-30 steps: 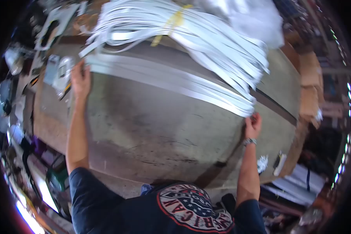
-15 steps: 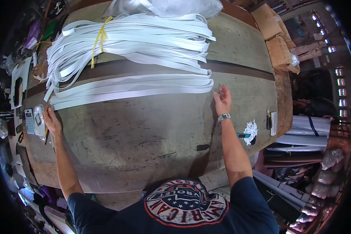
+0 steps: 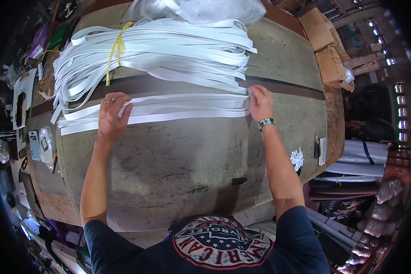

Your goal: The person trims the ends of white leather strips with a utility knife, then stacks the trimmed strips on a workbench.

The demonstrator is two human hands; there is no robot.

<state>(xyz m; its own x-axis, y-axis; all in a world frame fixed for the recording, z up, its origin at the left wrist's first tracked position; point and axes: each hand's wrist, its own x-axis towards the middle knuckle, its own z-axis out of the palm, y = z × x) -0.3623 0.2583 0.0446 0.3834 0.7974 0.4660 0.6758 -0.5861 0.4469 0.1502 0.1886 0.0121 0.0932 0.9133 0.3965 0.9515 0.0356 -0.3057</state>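
Note:
Several long white strips [image 3: 182, 108] lie side by side across the table [image 3: 169, 155]. My left hand [image 3: 113, 116] is over their left part, fingers bent toward the thumb around the upper strips. At their right, looped end, my right hand [image 3: 261, 102] has its fingers pressed together on the strips, with a watch on the wrist. Behind them lies a large bundle of white strips [image 3: 169, 48], tied near its left end with a yellow tie [image 3: 118, 45].
A clear plastic bag [image 3: 205, 10] is at the back. Cardboard boxes [image 3: 329, 64] stand back right. White scraps [image 3: 297, 159], pliers [image 3: 316, 147] and a white block [image 3: 322, 151] lie at the right. A calculator [image 3: 34, 145] and plastic packet [image 3: 46, 144] sit at the left.
My left hand has moved right and up from the strips' left end onto them. My right hand has moved up onto their looped end. The strips have shifted slightly down in view.

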